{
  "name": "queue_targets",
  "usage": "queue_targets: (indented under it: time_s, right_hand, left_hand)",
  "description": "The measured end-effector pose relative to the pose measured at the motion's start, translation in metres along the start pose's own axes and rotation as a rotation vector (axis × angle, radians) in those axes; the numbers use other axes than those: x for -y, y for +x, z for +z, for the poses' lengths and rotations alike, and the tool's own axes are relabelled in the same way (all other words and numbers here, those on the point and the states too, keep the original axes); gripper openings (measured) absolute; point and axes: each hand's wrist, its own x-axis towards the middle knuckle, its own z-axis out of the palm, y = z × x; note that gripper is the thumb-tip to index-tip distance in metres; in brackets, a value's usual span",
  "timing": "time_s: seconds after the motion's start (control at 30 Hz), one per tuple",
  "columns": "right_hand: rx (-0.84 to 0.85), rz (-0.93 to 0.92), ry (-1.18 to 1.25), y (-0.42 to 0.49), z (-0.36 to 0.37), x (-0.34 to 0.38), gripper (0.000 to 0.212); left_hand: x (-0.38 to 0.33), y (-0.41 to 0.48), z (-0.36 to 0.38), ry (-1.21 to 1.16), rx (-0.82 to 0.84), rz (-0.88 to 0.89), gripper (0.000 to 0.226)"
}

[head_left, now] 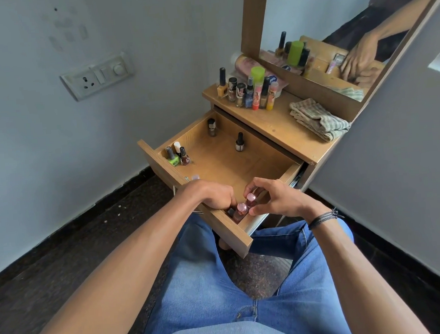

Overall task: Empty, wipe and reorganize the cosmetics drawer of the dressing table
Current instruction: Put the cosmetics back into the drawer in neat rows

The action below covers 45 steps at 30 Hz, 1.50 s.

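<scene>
Working with both hands at the near corner of the open drawer [229, 163], pulled out below the tabletop [275, 120].
Far left inside, three nail polish bottles [177, 155] upright; left hand [210, 196] curled down behind the drawer front, fingertips hidden, grip impossible to tell; just right, two pink-capped bottles [242, 207]; right hand [279, 199] with fingers [257, 183] curved around them, thumb against the nearer cap; folded cloth [318, 119] far right on the tabletop.

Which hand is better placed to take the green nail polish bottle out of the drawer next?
Probably left. The green nail polish bottle stands in the drawer on the side of the left hand; the right hand curls round the pink-capped bottles and would cross over.
</scene>
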Motion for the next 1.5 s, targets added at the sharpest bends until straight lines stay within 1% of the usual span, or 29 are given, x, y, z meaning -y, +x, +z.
queue_targets:
  time_s: [0.13, 0.23, 0.33, 0.43, 0.5, 0.57, 0.63, 0.7, 0.77, 0.8, 0.83, 0.9, 0.97, 1.03, 1.1, 1.23, 1.4, 1.5]
  right_hand:
    - [0.008, 0.011, -0.004, 0.0, -0.002, 0.002, 0.037]
    - [0.027, 0.033, -0.026, -0.001, -0.005, 0.005, 0.041]
    - [0.076, 0.087, -0.049, 0.0, -0.013, 0.009, 0.052]
    - [0.098, 0.11, -0.081, 0.002, -0.038, 0.015, 0.058]
    - [0.055, 0.095, -0.096, 0.004, -0.063, 0.021, 0.057]
    - [-0.087, 0.069, -0.125, 0.011, -0.089, 0.028, 0.053]
    - [-0.357, 0.021, -0.152, 0.027, -0.11, 0.033, 0.044]
    - [-0.648, 0.014, -0.068, 0.05, -0.125, 0.034, 0.037]
    - [-0.85, 0.055, 0.055, 0.072, -0.138, 0.032, 0.036]
    - [-0.906, 0.08, 0.104, 0.081, -0.143, 0.03, 0.038]
    - [-0.935, 0.107, 0.141, 0.088, -0.148, 0.028, 0.043]
    - [-0.928, 0.144, 0.186, 0.101, -0.154, 0.024, 0.055]
    - [-0.89, 0.131, 0.271, 0.109, -0.152, 0.021, 0.064]
    - [-0.871, 0.099, 0.383, 0.113, -0.146, 0.015, 0.067]
    - [-0.89, 0.085, 0.427, 0.115, -0.138, 0.009, 0.064]
    - [-0.96, 0.057, 0.4, 0.12, -0.131, 0.003, 0.053]
    - [-0.949, 0.04, 0.317, 0.123, -0.131, -0.001, 0.043]
    - [-0.963, 0.064, 0.282, 0.126, -0.132, -0.004, 0.038]
  left_hand:
    - [0.004, 0.0, -0.001, -0.002, -0.059, 0.005, 0.045]
    - [0.009, 0.002, 0.0, -0.047, -0.15, 0.014, 0.045]
    - [0.013, 0.008, 0.006, -0.128, -0.336, -0.001, 0.038]
    - [0.016, 0.015, 0.018, -0.162, -0.601, -0.052, 0.028]
    - [0.017, 0.02, 0.028, -0.164, -0.774, -0.084, 0.023]
    - [0.019, 0.025, 0.035, -0.181, -0.868, -0.097, 0.02]
    - [0.021, 0.027, 0.036, -0.196, -0.9, -0.096, 0.019]
    - [0.022, 0.028, 0.036, -0.177, -0.909, -0.095, 0.02]
    - [0.021, 0.028, 0.038, -0.164, -0.912, -0.1, 0.021]
    - [0.021, 0.027, 0.038, -0.16, -0.915, -0.104, 0.022]
    - [0.02, 0.027, 0.038, -0.154, -0.921, -0.11, 0.023]
    - [0.018, 0.025, 0.038, -0.138, -0.937, -0.123, 0.025]
    - [0.017, 0.023, 0.039, -0.123, -0.941, -0.131, 0.025]
    - [0.016, 0.021, 0.039, -0.114, -0.951, -0.14, 0.024]
    - [0.015, 0.02, 0.038, -0.099, -0.976, -0.15, 0.024]
    - [0.015, 0.021, 0.038, -0.055, -0.998, -0.158, 0.024]
    - [0.017, 0.023, 0.038, -0.042, -0.98, -0.149, 0.023]
    - [0.017, 0.023, 0.038, -0.03, -0.985, -0.141, 0.021]
